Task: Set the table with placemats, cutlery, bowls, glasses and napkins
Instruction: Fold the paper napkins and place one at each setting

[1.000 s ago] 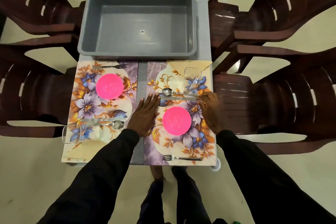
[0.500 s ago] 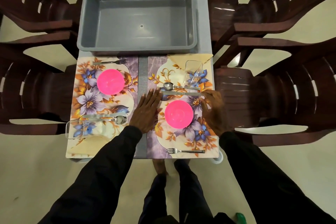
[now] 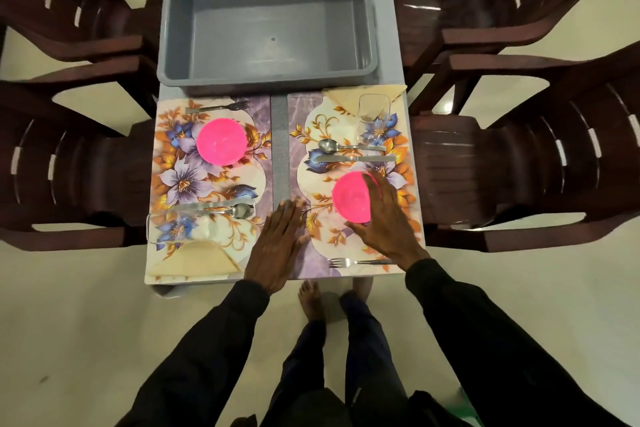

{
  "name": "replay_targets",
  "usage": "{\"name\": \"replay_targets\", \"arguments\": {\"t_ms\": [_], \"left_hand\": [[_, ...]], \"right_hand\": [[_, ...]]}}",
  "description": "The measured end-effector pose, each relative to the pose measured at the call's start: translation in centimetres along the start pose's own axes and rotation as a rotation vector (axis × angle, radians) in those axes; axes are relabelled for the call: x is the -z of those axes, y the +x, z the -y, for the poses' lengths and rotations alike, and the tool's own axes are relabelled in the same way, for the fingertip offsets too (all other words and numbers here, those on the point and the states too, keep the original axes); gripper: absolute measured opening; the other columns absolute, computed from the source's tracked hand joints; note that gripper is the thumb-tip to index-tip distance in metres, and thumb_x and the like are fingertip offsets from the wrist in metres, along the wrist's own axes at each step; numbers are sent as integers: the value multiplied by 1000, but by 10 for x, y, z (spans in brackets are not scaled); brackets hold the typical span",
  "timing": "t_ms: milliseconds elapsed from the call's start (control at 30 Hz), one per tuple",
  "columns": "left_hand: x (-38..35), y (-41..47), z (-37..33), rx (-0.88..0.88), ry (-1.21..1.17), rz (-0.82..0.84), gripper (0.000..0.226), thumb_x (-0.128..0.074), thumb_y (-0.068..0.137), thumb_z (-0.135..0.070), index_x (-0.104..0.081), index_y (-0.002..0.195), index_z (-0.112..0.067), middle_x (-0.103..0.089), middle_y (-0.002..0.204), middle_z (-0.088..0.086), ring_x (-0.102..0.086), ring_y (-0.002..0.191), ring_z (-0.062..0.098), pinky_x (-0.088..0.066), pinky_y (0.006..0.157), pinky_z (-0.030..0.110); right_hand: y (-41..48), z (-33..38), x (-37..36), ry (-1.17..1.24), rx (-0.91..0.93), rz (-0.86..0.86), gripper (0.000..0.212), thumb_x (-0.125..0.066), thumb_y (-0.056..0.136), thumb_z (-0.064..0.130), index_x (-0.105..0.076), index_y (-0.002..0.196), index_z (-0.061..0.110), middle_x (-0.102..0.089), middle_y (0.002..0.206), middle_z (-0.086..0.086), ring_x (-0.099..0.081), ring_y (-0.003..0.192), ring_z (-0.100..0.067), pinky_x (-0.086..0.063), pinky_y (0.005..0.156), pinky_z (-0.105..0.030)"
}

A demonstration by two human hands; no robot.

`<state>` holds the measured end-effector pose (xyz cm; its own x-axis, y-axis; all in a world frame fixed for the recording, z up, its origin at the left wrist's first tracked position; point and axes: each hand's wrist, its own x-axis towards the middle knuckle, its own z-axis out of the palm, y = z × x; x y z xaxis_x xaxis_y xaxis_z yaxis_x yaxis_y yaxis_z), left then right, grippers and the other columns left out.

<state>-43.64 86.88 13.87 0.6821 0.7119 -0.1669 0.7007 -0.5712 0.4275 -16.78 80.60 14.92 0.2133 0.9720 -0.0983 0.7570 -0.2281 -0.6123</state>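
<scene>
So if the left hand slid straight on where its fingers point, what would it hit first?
Probably the blade tip of the silver metal knife, since the left hand angles slightly right; otherwise the grey plastic tub.

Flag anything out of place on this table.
Only the empty grey tub stands out, parked mid-table between the settings. The left placemat and right placemat lie straight, and nothing is spilled.
</scene>
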Motion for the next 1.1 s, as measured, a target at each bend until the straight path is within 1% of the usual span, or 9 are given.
{"name": "replay_targets", "arguments": {"t_ms": [233, 300, 400, 467, 700, 833, 933, 1000, 1100], "left_hand": [[-19, -12, -2, -112, 90, 17, 69, -42, 109, -43, -15, 164, -8, -14, 171, 10, -12, 159, 25, -24, 126, 47], [-22, -17, -5, -142, 81, 18, 68, -44, 110, -40, -15, 164, -9, -14, 171, 11, -12, 159, 25, -22, 127, 47], [-32, -25, -10, -120, 87, 63, 72, -42, 109, -42, -8, 164, -11, -6, 172, 9, -4, 159, 24, -18, 128, 46], [-38, -33, -13, -101, 115, 87, 77, -48, 107, -38, -5, 164, -9, -2, 172, 10, -2, 159, 26, -22, 127, 48], [-35, -47, -27, -52, 105, 56, 84, -61, 102, -28, -9, 163, -3, -5, 171, 15, -4, 159, 30, -22, 127, 49], [-30, -43, -31, -32, 146, 61, 80, -61, 102, -30, -15, 162, -3, -7, 171, 15, -4, 159, 29, -16, 128, 46], [-17, -52, -27, -26, 120, 59, 63, -67, 99, -22, -41, 156, -14, -11, 171, 12, -6, 159, 27, -7, 128, 39], [0, -69, -25, -32, 102, -31, 46, -73, 93, -12, -65, 136, -26, -24, 169, 12, -17, 158, 28, -20, 126, 41], [26, -103, -14, 64, 32, -229, 62, -84, 80, -1, -62, 136, -15, -45, 157, 18, -44, 145, 36, -46, 111, 51]], "right_hand": [[-17, 0, 16, 62, 47, -87, 129, -85, 69, 62, -11, 160, 5, -13, 168, -12, -16, 155, -28, -23, 124, -47], [-38, 4, 14, 121, -20, -216, 108, -85, 79, 46, -22, 158, 6, -25, 164, -13, -25, 152, -26, -26, 124, -38], [-86, 2, -2, 30, 26, -424, 41, -73, 92, 8, -59, 129, 1, -61, 130, -18, -54, 125, -26, -49, 105, -51], [-113, -3, -17, -60, 94, -359, 18, -72, 89, -1, -71, 107, 2, -69, 110, -15, -58, 110, -25, -54, 91, -52], [-109, -26, -35, -120, 144, -158, 13, -67, 93, 12, -76, 100, 7, -72, 106, -11, -65, 106, -30, -44, 108, -43], [-106, -22, -31, -80, 142, -164, 11, -68, 90, 11, -74, 98, 6, -70, 104, -11, -65, 101, -34, -44, 101, -43], [-106, -7, -26, -52, 116, -199, 24, -79, 85, 9, -72, 107, 4, -69, 109, -12, -62, 106, -32, -47, 99, -43], [-106, 16, -24, 7, 154, -231, 28, -80, 83, 5, -72, 110, 2, -69, 110, -12, -60, 108, -28, -50, 97, -40], [-93, 59, -32, 25, 250, -181, 26, -76, 87, 4, -72, 112, 1, -70, 112, -14, -62, 108, -30, -52, 96, -43]]}}
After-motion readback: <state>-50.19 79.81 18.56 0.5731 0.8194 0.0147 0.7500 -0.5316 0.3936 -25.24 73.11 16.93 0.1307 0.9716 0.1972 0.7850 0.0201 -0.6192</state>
